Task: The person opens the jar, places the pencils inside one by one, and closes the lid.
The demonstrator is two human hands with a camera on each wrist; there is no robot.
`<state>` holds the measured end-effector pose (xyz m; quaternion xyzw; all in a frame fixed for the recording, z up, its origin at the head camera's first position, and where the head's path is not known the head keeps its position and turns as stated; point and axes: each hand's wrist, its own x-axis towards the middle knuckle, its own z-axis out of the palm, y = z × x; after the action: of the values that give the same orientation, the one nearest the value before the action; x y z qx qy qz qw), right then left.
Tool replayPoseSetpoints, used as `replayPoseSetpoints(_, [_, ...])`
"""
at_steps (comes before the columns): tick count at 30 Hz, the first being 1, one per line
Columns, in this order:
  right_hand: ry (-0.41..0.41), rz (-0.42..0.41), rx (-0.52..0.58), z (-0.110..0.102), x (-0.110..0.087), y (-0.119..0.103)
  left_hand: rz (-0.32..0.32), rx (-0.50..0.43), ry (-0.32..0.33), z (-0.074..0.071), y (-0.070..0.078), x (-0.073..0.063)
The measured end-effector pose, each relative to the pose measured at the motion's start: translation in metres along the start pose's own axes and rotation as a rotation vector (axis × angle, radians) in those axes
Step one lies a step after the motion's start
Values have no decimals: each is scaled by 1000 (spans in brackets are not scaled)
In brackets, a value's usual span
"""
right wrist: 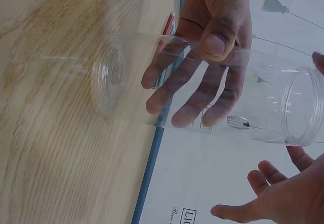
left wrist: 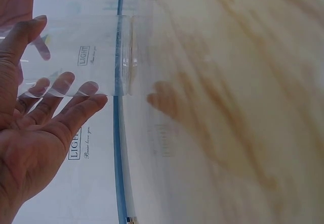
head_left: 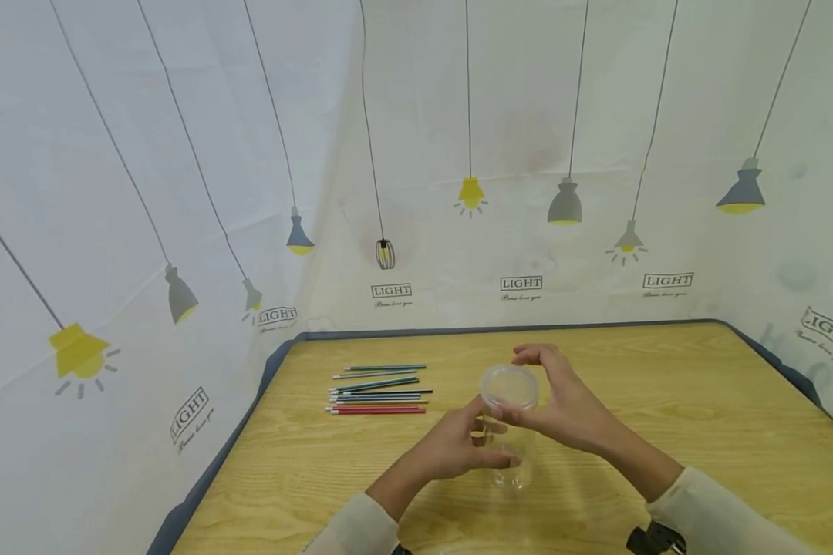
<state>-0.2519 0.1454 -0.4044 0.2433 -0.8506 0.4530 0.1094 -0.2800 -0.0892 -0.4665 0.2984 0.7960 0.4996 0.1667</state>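
A clear, round jar (head_left: 512,466) stands upright with its base at the wooden tabletop, and a translucent round lid (head_left: 510,387) sits over its mouth. Around the jar's body my left hand (head_left: 451,445) curls, thumb on the near side and fingers behind. Seen through the clear wall in the right wrist view, the fingers of that left hand (right wrist: 197,67) are spread along the far side. My right hand (head_left: 569,405) grips the lid's edge, its thumb on the near rim and bent fingers at the far side. In the left wrist view the jar (left wrist: 76,57) appears sideways.
Several pencils (head_left: 378,397) in dark, blue, grey and red lie side by side left of the jar. The wooden table (head_left: 666,385) has a dark blue edge at the back. Around it hangs a white cloth (head_left: 430,231) printed with lamps.
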Motion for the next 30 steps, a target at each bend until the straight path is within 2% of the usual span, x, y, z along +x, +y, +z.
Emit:
replayPoseSetpoints(4, [-2, -23, -3, -1, 1, -1, 8, -7, -4, 0, 0, 0])
replayPoseSetpoints(12, [-106, -104, 87, -10, 4, 9, 2, -16, -7, -1, 0, 0])
replayPoseSetpoints(18, [-137, -156, 103, -14, 7, 12, 11, -25, -13, -1, -2, 0])
replayPoseSetpoints(30, [-159, -173, 105, -14, 7, 13, 20, -21, -17, -1, -1, 0])
